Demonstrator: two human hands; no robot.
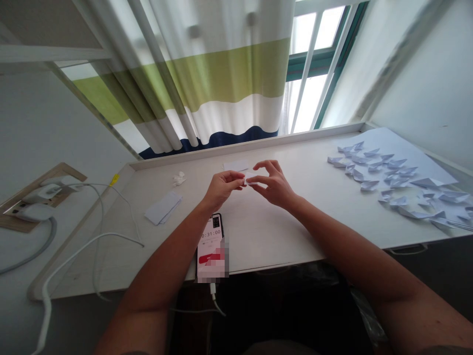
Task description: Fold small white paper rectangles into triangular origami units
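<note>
Both hands meet above the middle of the white table. My left hand is curled, its fingertips pinching a small white paper piece. My right hand pinches the same paper from the other side, its other fingers raised and apart. A small white paper slip lies on the table just beyond the hands. A phone showing a timer lies under my left forearm near the table's front edge.
Several folded white paper shapes lie on a large sheet at the right. A small stack of paper slips and a crumpled scrap lie left. White cables cross the left end. Curtain and window stand behind.
</note>
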